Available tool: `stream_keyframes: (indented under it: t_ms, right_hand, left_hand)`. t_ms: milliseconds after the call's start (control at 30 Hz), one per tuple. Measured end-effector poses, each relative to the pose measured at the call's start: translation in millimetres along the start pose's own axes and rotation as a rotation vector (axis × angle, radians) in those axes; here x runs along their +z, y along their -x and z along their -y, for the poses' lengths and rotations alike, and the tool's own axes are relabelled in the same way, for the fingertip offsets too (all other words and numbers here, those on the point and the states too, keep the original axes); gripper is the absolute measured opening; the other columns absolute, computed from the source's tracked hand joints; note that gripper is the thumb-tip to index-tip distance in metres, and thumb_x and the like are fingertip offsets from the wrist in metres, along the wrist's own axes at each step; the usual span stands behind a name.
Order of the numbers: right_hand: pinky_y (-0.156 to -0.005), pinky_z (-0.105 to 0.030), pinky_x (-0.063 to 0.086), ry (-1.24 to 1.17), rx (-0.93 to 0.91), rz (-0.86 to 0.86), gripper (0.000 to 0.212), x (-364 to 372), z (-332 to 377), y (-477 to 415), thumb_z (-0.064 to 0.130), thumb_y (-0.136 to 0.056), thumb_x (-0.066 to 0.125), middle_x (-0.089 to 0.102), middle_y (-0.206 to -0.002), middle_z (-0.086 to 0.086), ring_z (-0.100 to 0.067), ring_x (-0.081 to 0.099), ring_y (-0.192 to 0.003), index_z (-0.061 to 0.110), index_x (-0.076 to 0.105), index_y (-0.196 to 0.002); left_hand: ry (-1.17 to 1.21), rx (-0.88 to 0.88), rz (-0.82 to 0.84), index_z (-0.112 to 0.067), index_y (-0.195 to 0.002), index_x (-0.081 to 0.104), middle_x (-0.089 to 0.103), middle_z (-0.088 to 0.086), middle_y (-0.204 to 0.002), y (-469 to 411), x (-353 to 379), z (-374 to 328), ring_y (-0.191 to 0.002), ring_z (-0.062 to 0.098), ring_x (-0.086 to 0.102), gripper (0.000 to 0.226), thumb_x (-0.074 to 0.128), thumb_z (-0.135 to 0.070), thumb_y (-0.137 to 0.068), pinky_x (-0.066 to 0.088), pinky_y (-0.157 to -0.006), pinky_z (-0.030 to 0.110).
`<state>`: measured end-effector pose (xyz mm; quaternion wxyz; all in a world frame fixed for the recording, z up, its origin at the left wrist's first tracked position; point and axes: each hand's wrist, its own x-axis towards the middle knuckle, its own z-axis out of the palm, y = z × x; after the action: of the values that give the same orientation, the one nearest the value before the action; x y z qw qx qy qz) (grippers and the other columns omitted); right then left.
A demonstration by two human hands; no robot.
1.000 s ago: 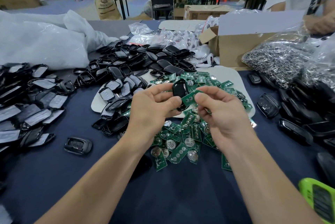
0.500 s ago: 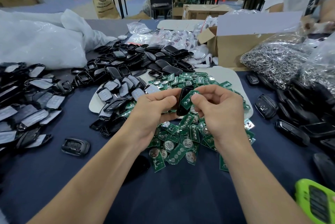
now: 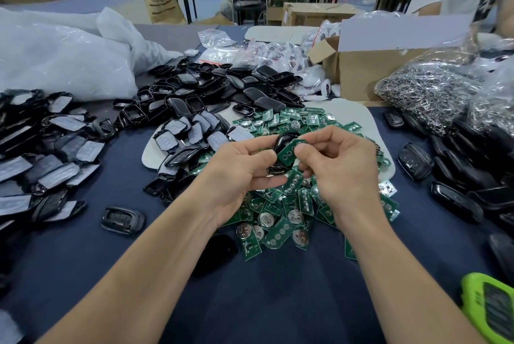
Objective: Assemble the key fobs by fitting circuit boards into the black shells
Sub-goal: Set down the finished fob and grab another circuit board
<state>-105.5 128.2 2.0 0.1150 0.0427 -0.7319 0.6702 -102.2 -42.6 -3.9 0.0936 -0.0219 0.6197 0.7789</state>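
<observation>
Head view: left hand (image 3: 236,176) holds black shell (image 3: 281,140), right hand (image 3: 343,174) pinching circuit board (image 3: 289,151) against it.

Your left hand (image 3: 239,174) hides most of the black shell (image 3: 283,141); circuit board (image 3: 288,152) seating can't be told. Green device (image 3: 491,313) cut by right edge.

My dark blue worktop (image 3: 264,302) carries a heap of green circuit boards (image 3: 292,210) in front of me. Behind this heap lie black shells (image 3: 211,87) and a cardboard box (image 3: 361,76). Left of it lies one single shell (image 3: 123,219).
</observation>
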Motion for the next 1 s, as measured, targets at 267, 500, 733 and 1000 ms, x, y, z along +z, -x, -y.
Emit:
stream_keyframes:
  t_ms: [267,500,733,1000]
  right_hand:
    - [-0.063,-0.035,0.055,0.063,-0.029,0.014,0.018,-2.7,-2.6,-4.1,0.01,-0.081,0.084,0.072,-0.066,0.003,-0.01,0.063,-0.058,0.025,0.076,-0.076]
    - [-0.058,-0.029,0.05,0.074,-0.018,0.064,0.02,-3.2,-3.8,-5.0,0.007,-0.081,0.085,0.072,-0.066,0.001,-0.008,0.061,-0.054,0.025,0.077,-0.077]
    - [-0.066,-0.033,0.059,0.157,-0.041,0.035,0.016,2.4,-8.9,-2.7,0.014,-0.08,0.086,0.075,-0.072,0.006,-0.01,0.069,-0.064,0.027,0.077,-0.077]
    - [-0.062,-0.016,0.053,0.224,-0.084,-0.01,0.02,6.1,-5.7,0.1,0.016,-0.081,0.087,0.073,-0.071,0.015,0.0,0.065,-0.062,0.029,0.074,-0.074]
  left_hand:
    - [-0.006,0.002,0.012,-0.014,-0.121,0.075,0.072,0.014,-0.107,-0.2,2.7,2.4,-0.095,0.028,0.069,0.027,0.061,-0.004,-0.1,0.063,-0.074,0.03]
    - [-0.004,-0.013,0.003,-0.014,-0.113,0.077,0.081,0.011,-0.105,3.1,1.0,-3.7,-0.093,0.024,0.079,0.026,0.058,-0.001,-0.102,0.064,-0.071,0.029]
    - [-0.032,-0.005,-0.037,-0.014,-0.107,0.078,0.081,0.01,-0.101,4.8,1.0,-6.3,-0.089,0.024,0.079,0.024,0.06,0.0,-0.101,0.064,-0.069,0.029]
    - [-0.082,-0.021,-0.03,-0.012,-0.11,0.078,0.081,0.01,-0.098,5.2,0.9,-8.2,-0.087,0.023,0.079,0.025,0.06,0.003,-0.1,0.064,-0.068,0.03]
